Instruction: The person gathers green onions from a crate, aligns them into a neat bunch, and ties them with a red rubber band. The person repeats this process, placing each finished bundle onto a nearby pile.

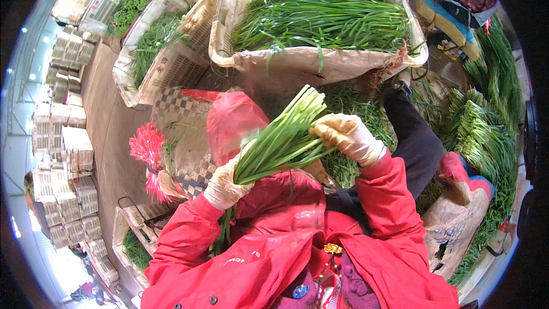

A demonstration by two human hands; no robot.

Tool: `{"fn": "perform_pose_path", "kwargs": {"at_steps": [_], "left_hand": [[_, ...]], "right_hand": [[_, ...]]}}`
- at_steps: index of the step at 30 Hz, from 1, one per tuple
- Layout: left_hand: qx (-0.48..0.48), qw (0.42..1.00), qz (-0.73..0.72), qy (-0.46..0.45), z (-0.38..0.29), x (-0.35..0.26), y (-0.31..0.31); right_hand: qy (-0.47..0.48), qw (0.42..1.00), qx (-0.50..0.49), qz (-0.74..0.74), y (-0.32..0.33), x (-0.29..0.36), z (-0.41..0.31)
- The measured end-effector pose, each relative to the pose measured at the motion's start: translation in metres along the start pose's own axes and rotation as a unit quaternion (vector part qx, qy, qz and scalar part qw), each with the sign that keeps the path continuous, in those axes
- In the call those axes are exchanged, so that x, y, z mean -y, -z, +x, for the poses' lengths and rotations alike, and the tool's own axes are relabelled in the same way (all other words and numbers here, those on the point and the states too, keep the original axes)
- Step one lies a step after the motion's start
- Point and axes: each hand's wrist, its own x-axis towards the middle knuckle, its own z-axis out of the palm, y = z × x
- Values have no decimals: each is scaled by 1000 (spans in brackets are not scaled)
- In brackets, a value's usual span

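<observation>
A bunch of long green leaves, like garlic chives [279, 141], lies slantwise over my lap, its pale cut ends up and to the right. My left hand [227, 182], in a soiled whitish glove, is closed round the lower part of the bunch. At its right side my right hand [347, 135], in a stained glove, pinches some of the leaves. Beyond my knees a large white plastic crate [215, 30] holds a heap of loose green leaves [321, 17]. A tuft of red plastic strips [148, 143] stands left of my left knee.
A second crate [122, 68] with greens stands at the upper left, another [122, 223] at the lower left. Tied bundles of greens [474, 133] lie at the right. A woven sack [459, 219] is beside my right hip. Stacked crates [64, 197] line the far left.
</observation>
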Motion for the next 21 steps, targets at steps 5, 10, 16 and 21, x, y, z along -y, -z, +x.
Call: {"fn": "perform_pose_path", "kwargs": {"at_steps": [5, 10, 16, 21], "left_hand": [[-9, 990, -129, 47, -3, 0, 3], [1, 975, -164, 150, -4, -3, 18], [-8, 963, -225, 149, -1, -1, 22], [-13, 999, -43, 7, 9, -8, 0]], "right_hand": [[-67, 962, -111, 238, 7, -29, -3], [-202, 947, -185, 165, 46, -77, -5], [-161, 983, 80, 21, 18, -79, -24], [30, 907, 13, 419, -21, -24, 20]]}}
